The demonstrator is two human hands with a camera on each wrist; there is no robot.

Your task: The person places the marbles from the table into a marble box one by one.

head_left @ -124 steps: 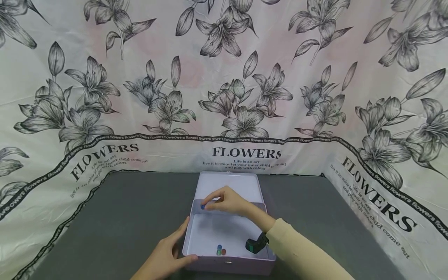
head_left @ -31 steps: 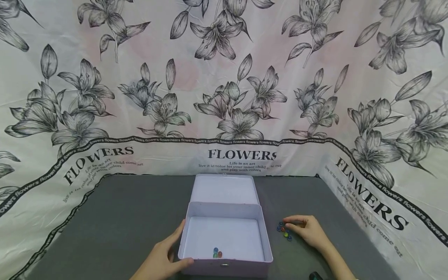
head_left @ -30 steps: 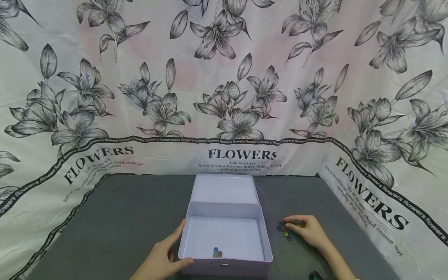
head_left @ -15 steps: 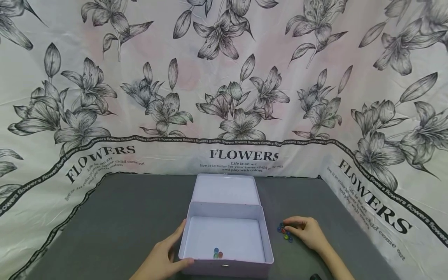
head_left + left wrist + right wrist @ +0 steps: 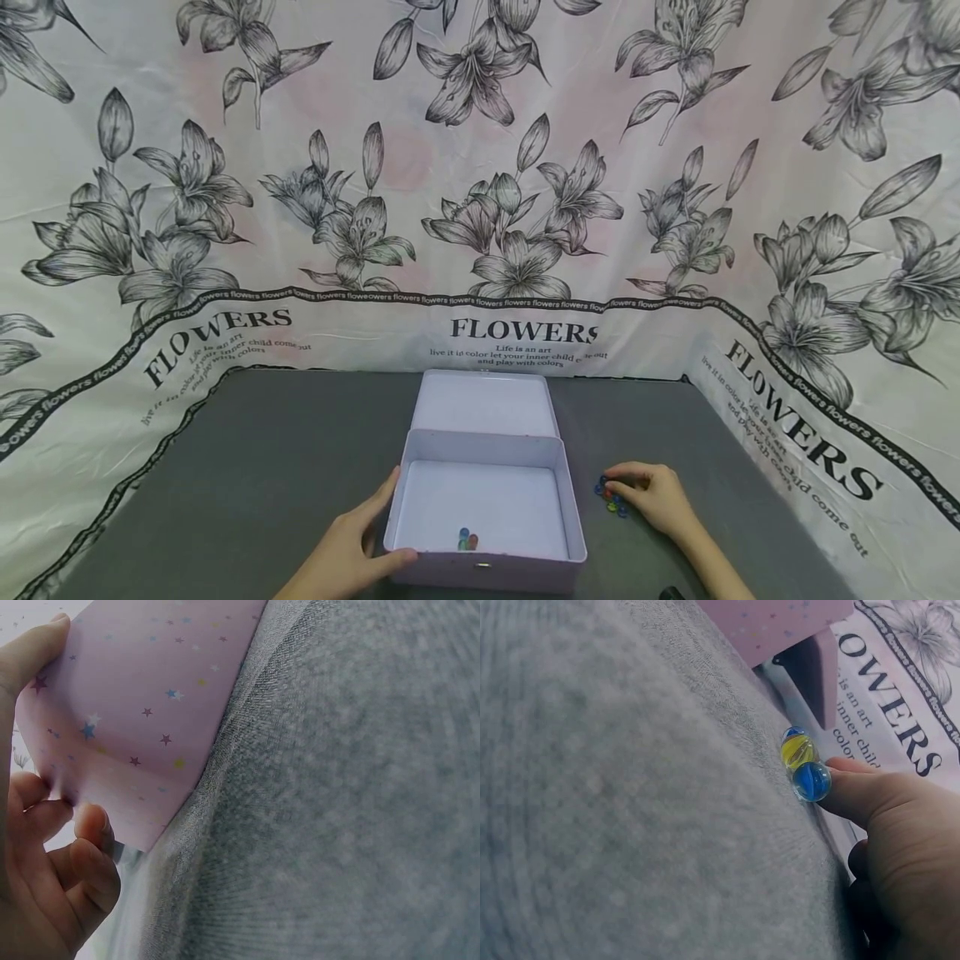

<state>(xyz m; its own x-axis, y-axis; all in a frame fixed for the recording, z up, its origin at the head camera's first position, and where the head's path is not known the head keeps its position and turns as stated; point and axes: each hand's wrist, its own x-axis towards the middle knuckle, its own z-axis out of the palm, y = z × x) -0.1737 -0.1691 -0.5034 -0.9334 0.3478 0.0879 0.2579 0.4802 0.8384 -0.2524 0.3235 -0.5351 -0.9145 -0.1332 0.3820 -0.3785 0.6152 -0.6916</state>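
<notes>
A lilac tin box (image 5: pixel 570 500), star-patterned outside, stands with its lid (image 5: pixel 483 404) tipped back. My left hand (image 5: pixel 348 533) grips its near left corner, thumb on the front rim and fingers along the side; in the left wrist view the fingers (image 5: pixel 94 881) are curled. Inside, three glass marbles (image 5: pixel 467 542), blue, green and reddish, lie together by the front wall. To the right of the box my right hand (image 5: pixel 656 496) pinches with thumb and forefinger at a dark blue marble (image 5: pixel 603 480) at the far end of a loose marble cluster (image 5: pixel 611 500).
A grey cloth (image 5: pixel 300 458) covers the table. Behind and at both sides hangs a white curtain (image 5: pixel 487 250) printed with flowers and lettering. A small dark object (image 5: pixel 671 593) shows at the bottom edge, by the right forearm.
About four seconds ago my right hand held a blue marble over the box; it has since moved right to the loose marbles. Lately its fingers shift only slightly. My left hand stays put.
</notes>
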